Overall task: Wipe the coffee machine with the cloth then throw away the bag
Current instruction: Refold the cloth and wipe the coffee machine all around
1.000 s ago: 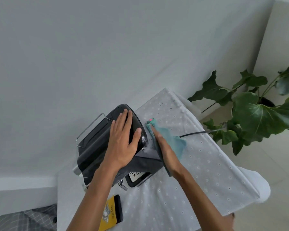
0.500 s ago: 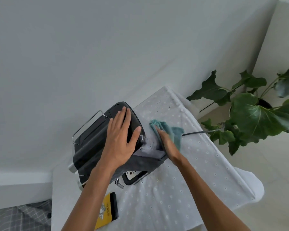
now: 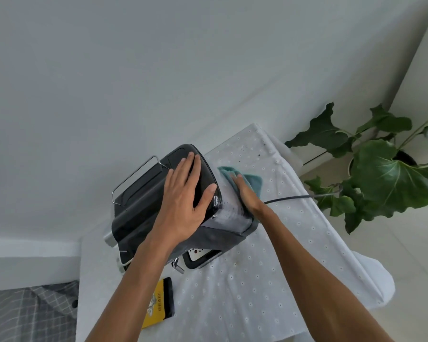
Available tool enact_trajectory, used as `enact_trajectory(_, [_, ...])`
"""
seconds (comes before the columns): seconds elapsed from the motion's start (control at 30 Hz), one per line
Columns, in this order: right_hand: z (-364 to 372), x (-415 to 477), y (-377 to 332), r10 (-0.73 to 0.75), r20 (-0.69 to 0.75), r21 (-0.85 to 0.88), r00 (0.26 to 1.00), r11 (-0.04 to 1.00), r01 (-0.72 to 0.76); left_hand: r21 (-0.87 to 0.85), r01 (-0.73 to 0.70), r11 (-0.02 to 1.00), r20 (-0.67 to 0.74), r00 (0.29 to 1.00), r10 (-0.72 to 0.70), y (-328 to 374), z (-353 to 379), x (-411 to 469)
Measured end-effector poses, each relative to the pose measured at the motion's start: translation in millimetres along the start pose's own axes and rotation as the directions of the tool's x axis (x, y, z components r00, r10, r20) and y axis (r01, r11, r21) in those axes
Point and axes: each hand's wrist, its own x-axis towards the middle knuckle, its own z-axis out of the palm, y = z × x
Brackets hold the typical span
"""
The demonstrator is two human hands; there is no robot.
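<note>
On table point(image 3: 257, 292) | left hand point(image 3: 185, 201) lying flat, steadying likely-heavy coffee machine point(image 3: 139, 213) | right hand point(image 3: 246, 193) pressing limp cloth point(image 3: 253, 181) flat-fingered at 3 o'clock

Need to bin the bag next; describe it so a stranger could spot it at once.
On the white-clothed table, find the black coffee machine. The bag lies flat just nearer the person than it, beside the left forearm. It is the only yellow thing there, edged in black.

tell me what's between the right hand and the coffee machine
The teal cloth, pressed by the right hand against the coffee machine, seen in the head view.
</note>
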Motion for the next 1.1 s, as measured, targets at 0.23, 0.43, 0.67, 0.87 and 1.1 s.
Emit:
enact_trajectory(0.23, [15, -101, -32, -0.065, 0.132, 0.178, 0.989, 0.983, 0.041, 0.001, -0.004, 1.0, 0.004, 1.0, 0.004, -1, 2, 2])
enact_trajectory(0.43, [31, -15, -89, -0.131, 0.351, 0.175, 0.927, 0.982, 0.072, -0.021, 0.005, 1.0, -0.013, 1.0, -0.005, 0, 2, 2])
enact_trajectory(0.67, [1, -18, -13, 0.075, 0.112, 0.026, 0.991, 0.997, -0.078, -0.016, 0.011, 1.0, 0.001, 1.0, -0.011, 1, 1, 1])
enact_trajectory(0.87, [17, -93, -47, -0.139, 0.191, 0.202, 0.972, 0.974, 0.099, -0.009, 0.011, 1.0, -0.001, 1.0, -0.011, -1, 3, 2])
enact_trajectory(1.1, [34, -1, -80, -0.121, 0.296, 0.076, 0.947, 0.992, 0.103, -0.042, 0.022, 0.999, -0.001, 1.0, -0.022, 1, 2, 0])
